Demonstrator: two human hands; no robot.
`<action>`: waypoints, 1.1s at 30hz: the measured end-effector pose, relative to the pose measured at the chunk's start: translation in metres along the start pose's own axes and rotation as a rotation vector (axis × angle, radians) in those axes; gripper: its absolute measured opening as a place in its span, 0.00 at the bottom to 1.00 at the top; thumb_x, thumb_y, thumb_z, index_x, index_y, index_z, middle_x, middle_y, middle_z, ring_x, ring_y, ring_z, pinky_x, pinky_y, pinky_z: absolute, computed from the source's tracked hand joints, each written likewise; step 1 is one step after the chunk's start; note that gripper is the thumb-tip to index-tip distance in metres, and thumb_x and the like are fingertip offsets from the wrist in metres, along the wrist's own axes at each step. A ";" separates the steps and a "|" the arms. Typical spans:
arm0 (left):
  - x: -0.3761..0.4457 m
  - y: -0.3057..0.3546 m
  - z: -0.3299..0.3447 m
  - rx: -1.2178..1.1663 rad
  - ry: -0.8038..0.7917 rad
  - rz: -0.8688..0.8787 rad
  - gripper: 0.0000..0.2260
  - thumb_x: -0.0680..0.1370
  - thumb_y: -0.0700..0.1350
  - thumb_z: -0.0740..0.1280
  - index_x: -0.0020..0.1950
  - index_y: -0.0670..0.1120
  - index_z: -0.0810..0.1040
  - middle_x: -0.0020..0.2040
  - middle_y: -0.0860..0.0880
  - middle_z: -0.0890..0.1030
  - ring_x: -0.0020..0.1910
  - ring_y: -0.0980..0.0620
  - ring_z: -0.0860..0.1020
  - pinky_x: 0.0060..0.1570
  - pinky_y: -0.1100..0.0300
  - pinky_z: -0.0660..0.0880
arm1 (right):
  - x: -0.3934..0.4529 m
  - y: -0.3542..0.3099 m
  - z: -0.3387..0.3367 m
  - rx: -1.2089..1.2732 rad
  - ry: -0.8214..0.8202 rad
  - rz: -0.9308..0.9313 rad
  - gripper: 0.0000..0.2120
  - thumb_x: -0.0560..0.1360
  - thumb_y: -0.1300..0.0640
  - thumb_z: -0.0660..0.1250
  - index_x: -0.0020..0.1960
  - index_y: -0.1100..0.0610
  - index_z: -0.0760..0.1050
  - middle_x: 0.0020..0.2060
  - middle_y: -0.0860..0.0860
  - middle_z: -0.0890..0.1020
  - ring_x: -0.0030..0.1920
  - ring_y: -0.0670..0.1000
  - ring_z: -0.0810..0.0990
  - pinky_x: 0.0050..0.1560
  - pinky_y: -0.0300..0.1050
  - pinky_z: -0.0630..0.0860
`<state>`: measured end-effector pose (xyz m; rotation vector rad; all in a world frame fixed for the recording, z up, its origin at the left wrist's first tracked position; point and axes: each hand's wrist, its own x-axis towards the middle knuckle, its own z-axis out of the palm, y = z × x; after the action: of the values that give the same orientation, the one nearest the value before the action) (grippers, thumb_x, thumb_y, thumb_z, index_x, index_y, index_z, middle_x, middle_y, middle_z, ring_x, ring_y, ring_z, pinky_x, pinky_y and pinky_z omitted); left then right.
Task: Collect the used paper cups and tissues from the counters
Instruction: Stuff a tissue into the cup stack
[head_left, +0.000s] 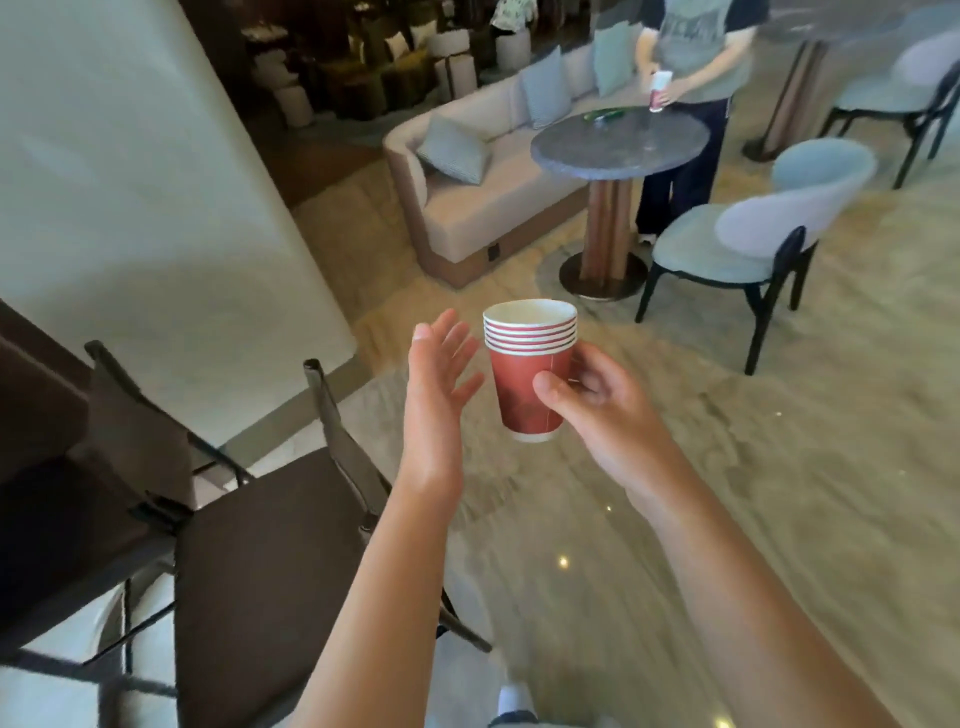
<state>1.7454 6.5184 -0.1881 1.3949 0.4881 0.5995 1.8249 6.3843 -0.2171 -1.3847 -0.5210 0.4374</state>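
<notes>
Red paper cups (525, 379), nested in a stack, gripped by right hand (587, 400) above the marble floor (779, 467).

Stack upright, tilted slightly, white rims bunched at top; right thumb across the near wall, fingers curled round the far side. Left hand (439, 384) just beside the stack on its left, palm facing it, fingers straight and spread, not touching. Dark brown chair (260, 545) low on the left. Farther back, round grey table (618, 143) on a wooden pedestal, with a second person (696, 62) behind it holding more cups (660, 91); beige sofa (478, 202) and pale blue chair (753, 228) nearby.
</notes>
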 end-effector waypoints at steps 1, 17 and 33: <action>0.003 -0.002 0.012 0.000 -0.030 -0.005 0.31 0.78 0.67 0.52 0.76 0.55 0.71 0.72 0.54 0.77 0.69 0.57 0.76 0.73 0.48 0.70 | -0.002 -0.002 -0.012 -0.002 0.031 -0.001 0.24 0.65 0.38 0.76 0.59 0.41 0.79 0.56 0.39 0.86 0.57 0.42 0.84 0.52 0.35 0.79; 0.122 -0.038 0.105 -0.088 -0.266 -0.039 0.27 0.79 0.67 0.51 0.73 0.58 0.73 0.72 0.55 0.77 0.68 0.59 0.77 0.70 0.52 0.71 | 0.077 0.000 -0.086 -0.103 0.275 -0.004 0.22 0.70 0.46 0.74 0.63 0.45 0.78 0.56 0.42 0.86 0.55 0.41 0.85 0.50 0.32 0.79; 0.313 -0.037 0.032 -0.170 -0.159 -0.068 0.31 0.79 0.67 0.49 0.75 0.54 0.72 0.72 0.54 0.77 0.69 0.58 0.76 0.74 0.46 0.68 | 0.272 0.018 0.000 -0.111 0.158 -0.025 0.25 0.70 0.46 0.74 0.66 0.47 0.77 0.55 0.39 0.86 0.56 0.40 0.84 0.50 0.31 0.78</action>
<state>2.0070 6.6951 -0.2111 1.2477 0.3473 0.4597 2.0457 6.5441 -0.2107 -1.5040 -0.4377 0.2795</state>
